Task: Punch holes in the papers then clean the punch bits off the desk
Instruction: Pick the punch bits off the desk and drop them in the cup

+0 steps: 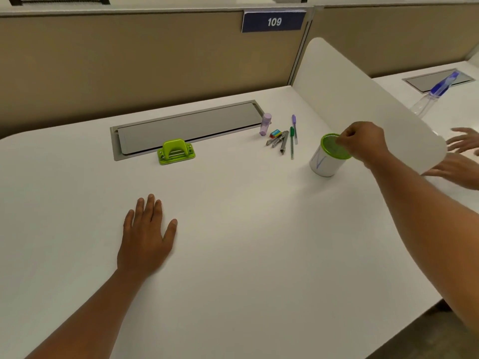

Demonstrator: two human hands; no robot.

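My hands (146, 235) bare, no rings or gloves. Both forearms bare to frame edge; no sleeves, watch or bands.

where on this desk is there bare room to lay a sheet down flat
Bare desk runs from the left hand across to the right forearm, in front of the green hole punch. It is crowded toward the back right: pens, the small bottle and the green-rimmed cup under the right hand.

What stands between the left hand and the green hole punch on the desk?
Nothing visible. The left hand lies flat on the desk, and only bare desk surface separates it from the green hole punch farther back.
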